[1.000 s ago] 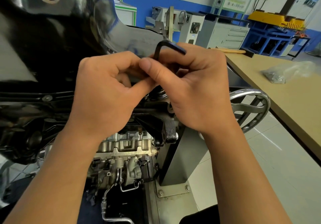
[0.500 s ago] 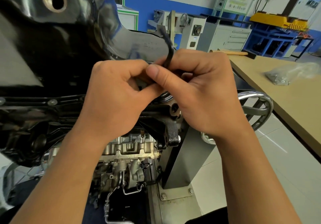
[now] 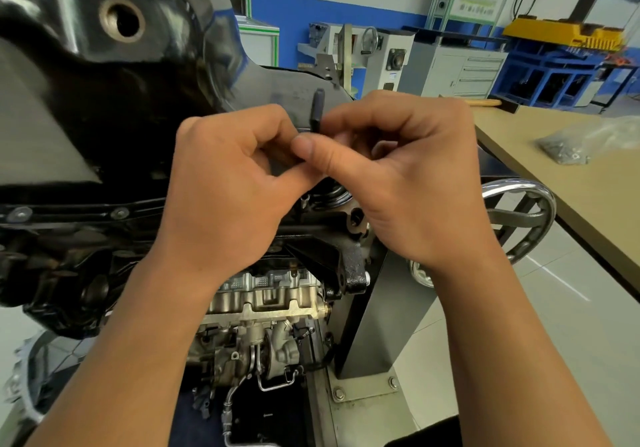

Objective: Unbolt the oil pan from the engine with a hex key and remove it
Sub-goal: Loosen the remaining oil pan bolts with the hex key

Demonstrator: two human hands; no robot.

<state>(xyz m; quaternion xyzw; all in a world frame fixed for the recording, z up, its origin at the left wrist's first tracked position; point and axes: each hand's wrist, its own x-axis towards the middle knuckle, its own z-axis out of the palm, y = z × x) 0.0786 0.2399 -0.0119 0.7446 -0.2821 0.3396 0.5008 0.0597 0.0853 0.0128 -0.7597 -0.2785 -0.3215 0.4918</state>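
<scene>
the big black oil pan (image 3: 104, 107) still sits on top of the engine (image 3: 270, 294), at the left and middle of my view. it has not lifted at all. both hands stay in the same spot at the pan's near edge. the left hand (image 3: 228, 197) has its fingers curled in and pinches the low part of the hex key (image 3: 317, 110). the right hand (image 3: 408, 176) pinches the key from the other side with thumb and finger.

what has changed is the key. a second ago its free end lay flat and pointed right, over the right hand's fingers. now it stands straight up between the two hands. so i think the key is being spun round and a bolt is coming loose. i cannot see that bolt, because the hands hide it.

the tan table (image 3: 554, 186) runs along the right, well apart from the hands. the grey stand post (image 3: 377, 325) stands below the right wrist. a shiny hand wheel (image 3: 519, 218) sits between the post and the table. a clear bag (image 3: 568, 148) with small metal bits lies on the table. two rim bolts (image 3: 119, 212) still sit in the pan's edge at the left, so i judge more must come out before the pan can lift. the pan's wall is just beside the key, so each swing looks short.
</scene>
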